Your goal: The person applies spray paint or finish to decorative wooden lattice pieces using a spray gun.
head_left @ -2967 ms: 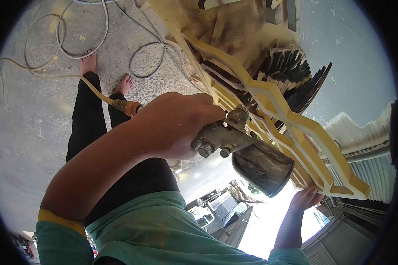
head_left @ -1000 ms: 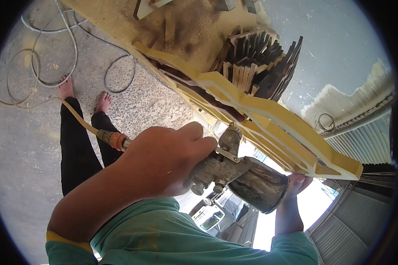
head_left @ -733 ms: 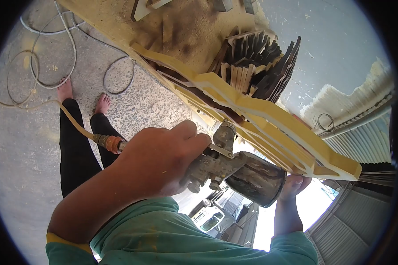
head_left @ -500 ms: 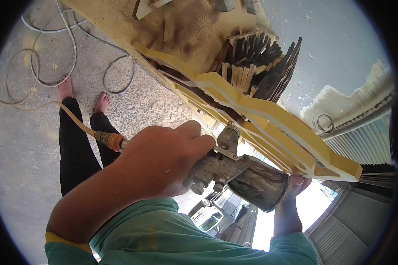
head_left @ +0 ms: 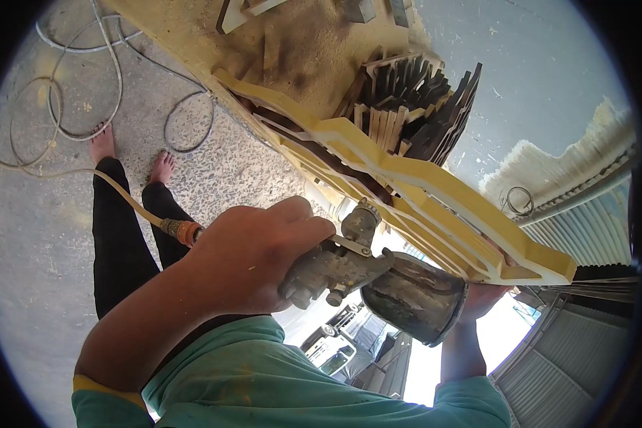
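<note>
My left hand [head_left: 242, 253] is wrapped round a paint-spattered spray gun [head_left: 328, 267], one finger over its trigger. A dark, stained cup [head_left: 414, 296] is fixed to the gun, and a hose [head_left: 114, 182] joins the handle near my wrist. Just beyond the nozzle stands a long yellow-painted wooden frame [head_left: 378, 164] with angled, stepped edges and pale inner bars. My right hand [head_left: 483, 301] grips the frame's near end from below. The cup and the frame hide most of its fingers.
Thin dark and pale wooden strips [head_left: 414, 107] stand bunched behind the frame on a paint-dusted surface [head_left: 307, 57]. Coiled hose [head_left: 85, 85] lies on the floor near my bare feet. A blue-grey wall [head_left: 521, 78] rises beyond. A vehicle [head_left: 332, 349] shows outside.
My left hand and the spray gun have shifted slightly left in view. The frame's near end has moved slightly up and left, and more of my right hand is covered.
</note>
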Motion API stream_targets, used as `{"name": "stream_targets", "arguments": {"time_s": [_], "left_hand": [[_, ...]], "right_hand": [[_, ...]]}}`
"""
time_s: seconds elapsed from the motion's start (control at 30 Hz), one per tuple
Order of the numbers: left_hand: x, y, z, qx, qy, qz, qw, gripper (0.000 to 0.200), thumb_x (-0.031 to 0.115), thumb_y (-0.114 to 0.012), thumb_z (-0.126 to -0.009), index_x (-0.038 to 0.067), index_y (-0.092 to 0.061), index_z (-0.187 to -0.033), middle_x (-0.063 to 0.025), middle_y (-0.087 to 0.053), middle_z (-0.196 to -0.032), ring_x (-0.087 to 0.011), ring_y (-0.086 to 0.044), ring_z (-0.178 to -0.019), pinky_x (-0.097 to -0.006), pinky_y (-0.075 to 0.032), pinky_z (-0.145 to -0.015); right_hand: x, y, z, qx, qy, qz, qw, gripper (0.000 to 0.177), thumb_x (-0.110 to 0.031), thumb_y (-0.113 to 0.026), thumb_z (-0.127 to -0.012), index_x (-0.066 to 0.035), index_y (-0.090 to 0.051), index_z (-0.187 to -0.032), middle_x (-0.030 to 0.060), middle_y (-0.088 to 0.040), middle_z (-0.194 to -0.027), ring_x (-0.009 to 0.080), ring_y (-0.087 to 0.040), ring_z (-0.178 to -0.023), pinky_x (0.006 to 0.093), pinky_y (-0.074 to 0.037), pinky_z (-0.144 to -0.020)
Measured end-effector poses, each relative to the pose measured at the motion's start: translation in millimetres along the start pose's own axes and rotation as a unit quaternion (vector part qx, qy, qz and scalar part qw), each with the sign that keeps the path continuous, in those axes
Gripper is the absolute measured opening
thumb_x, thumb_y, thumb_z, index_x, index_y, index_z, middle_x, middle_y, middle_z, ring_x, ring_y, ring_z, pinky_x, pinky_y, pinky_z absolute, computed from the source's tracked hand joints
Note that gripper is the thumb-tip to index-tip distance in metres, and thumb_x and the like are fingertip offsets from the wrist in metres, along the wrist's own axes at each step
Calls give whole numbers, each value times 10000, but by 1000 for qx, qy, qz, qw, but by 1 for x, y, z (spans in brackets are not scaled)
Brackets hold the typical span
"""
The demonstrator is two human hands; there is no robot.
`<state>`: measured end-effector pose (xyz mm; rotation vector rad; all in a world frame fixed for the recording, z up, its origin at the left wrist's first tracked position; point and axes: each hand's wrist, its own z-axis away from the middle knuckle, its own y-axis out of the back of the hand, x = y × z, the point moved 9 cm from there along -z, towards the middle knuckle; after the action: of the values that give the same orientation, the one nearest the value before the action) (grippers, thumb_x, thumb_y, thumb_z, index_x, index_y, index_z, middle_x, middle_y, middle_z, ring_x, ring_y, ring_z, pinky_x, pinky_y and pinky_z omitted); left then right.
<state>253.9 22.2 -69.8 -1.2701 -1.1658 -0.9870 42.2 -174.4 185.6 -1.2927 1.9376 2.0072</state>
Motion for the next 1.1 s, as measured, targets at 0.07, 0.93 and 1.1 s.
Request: {"name": "stream_targets", "arguments": {"time_s": [0.07,0.93,1.1], "left_hand": [[0,-2,-1,-6,0,8,1000,674,134,-813,-506,90,-608,-1147,-100,-608,-998,-292,-656,-832,-375,-525,-675],[27,1,-3,-23,-22,36,999,628,188,-815,-543,122,-597,-1128,-81,-602,-984,-305,-653,-800,-399,-517,-658],[39,2,-7,-34,-40,35,998,625,225,-814,-567,126,-592,-1142,-78,-601,-985,-300,-656,-803,-401,-516,-652]], "right_hand": [[1,8,-8,-14,4,136,991,629,-455,-291,-1025,7,-297,-1453,158,-459,-1379,278,-514,-1233,415,-463,-998],[-2,-6,-13,56,-153,63,985,520,-501,-423,-968,-136,-472,-1335,94,-536,-1288,287,-512,-1225,482,-429,-1027],[-9,-1,-14,60,-137,195,969,626,-533,-428,-954,-123,-377,-1425,117,-481,-1366,310,-460,-1276,473,-369,-1064]]}}
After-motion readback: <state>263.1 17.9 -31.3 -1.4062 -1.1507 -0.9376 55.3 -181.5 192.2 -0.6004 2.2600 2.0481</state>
